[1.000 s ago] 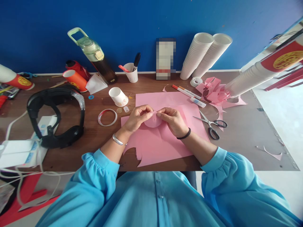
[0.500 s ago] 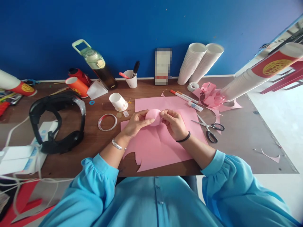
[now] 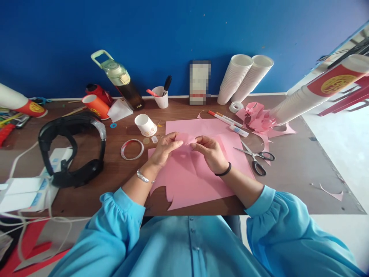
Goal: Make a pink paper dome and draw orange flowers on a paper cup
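A small pink paper piece (image 3: 185, 138) is held between my two hands, above the large pink sheets (image 3: 198, 181) on the table. My left hand (image 3: 165, 149) pinches its left side between thumb and fingers. On the right side, my right hand (image 3: 211, 152) grips the same piece with thumb and fingertips. Scissors (image 3: 253, 156) lie partly open on the right edge of the sheets. A glue stick (image 3: 238, 130) and a red-capped marker (image 3: 219, 117) rest behind my right hand.
Behind stand a bottle (image 3: 122, 80), a cup with markers (image 3: 160, 98), a phone (image 3: 200, 82) and stacked paper cups (image 3: 235, 79). A tape ring (image 3: 132, 149) and black headset (image 3: 70, 150) lie left. Pink scraps (image 3: 256, 117) are at right.
The small pink piece looked round and faced me; now it appears tilted or bent, with less of its face showing. My right fingertips have shifted slightly down and left. The view has moved slightly.
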Demonstrator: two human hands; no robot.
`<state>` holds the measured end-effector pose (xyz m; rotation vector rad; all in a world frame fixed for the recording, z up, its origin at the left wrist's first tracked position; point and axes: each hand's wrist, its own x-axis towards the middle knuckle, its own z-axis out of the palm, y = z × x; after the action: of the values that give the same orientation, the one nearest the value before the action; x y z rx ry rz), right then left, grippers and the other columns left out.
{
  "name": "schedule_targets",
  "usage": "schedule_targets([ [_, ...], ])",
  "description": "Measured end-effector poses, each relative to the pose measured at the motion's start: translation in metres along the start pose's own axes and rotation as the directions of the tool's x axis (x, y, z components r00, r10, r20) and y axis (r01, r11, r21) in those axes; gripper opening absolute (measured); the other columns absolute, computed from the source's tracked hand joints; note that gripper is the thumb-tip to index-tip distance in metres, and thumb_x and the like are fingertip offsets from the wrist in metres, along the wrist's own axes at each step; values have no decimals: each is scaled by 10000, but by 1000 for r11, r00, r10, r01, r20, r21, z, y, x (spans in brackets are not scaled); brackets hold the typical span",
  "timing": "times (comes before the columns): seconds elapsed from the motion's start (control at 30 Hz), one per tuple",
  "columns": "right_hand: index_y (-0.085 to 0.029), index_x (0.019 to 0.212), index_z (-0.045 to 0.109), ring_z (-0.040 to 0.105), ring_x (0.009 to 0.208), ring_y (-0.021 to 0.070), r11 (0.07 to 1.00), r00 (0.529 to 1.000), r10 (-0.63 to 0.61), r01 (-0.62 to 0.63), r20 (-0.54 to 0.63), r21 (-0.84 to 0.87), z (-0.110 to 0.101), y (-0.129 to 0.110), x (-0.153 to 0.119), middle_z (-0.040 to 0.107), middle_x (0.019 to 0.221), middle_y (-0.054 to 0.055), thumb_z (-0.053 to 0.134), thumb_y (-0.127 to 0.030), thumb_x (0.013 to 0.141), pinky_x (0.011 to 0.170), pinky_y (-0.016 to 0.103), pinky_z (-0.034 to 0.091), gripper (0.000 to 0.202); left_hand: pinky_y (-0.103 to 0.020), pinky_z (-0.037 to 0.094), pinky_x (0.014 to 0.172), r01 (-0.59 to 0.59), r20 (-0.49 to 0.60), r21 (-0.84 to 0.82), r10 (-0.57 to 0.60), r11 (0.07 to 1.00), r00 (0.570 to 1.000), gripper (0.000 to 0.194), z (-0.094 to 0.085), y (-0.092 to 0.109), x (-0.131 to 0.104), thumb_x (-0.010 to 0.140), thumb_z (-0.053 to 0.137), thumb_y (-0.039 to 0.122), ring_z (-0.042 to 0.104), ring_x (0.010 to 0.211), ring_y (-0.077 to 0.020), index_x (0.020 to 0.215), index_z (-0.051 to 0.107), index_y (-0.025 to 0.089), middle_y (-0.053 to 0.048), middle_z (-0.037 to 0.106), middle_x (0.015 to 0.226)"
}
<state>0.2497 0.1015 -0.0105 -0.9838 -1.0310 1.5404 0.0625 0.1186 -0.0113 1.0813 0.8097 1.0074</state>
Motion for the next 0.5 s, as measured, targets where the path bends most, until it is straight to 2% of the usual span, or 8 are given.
schedule_targets([
  [0.13, -196, 701, 642, 497, 617, 116, 964, 996, -69, 81, 55, -253, -1, -3, -2, 606, 665, -24, 843, -494, 721, 600, 278, 400, 360, -260, 409, 660, -33, -15, 209, 37, 977, 999, 240, 0, 8, -1, 805, 722, 414, 486, 688, -124, 830, 654, 185, 5, 577, 779],
  [0.2, -196, 696, 639, 499, 615, 120, 938, 992, -80, 108, 97, -331, -1, -3, -2, 613, 669, -20, 820, -485, 745, 603, 283, 405, 345, -262, 401, 678, -56, -9, 279, 61, 959, 998, 228, 1, 11, 0, 782, 731, 385, 483, 712, -127, 772, 635, 179, -1, 575, 788],
  [0.37, -204, 710, 646, 551, 640, 146, 910, 988, -129, 150, 80, -387, -1, 0, -2, 647, 697, 2, 794, -513, 775, 635, 307, 447, 349, -269, 376, 676, -38, -23, 329, 48, 943, 999, 195, 2, 12, 2, 780, 692, 334, 454, 689, -124, 717, 591, 180, 16, 541, 726],
  [0.5, -216, 701, 647, 575, 665, 162, 842, 969, -242, 238, 55, -483, 0, 1, -3, 654, 710, 10, 780, -473, 812, 666, 325, 453, 310, -270, 343, 646, 5, -71, 331, 20, 943, 997, 162, 1, 9, 2, 777, 664, 314, 400, 645, -114, 722, 585, 183, 34, 501, 693],
])
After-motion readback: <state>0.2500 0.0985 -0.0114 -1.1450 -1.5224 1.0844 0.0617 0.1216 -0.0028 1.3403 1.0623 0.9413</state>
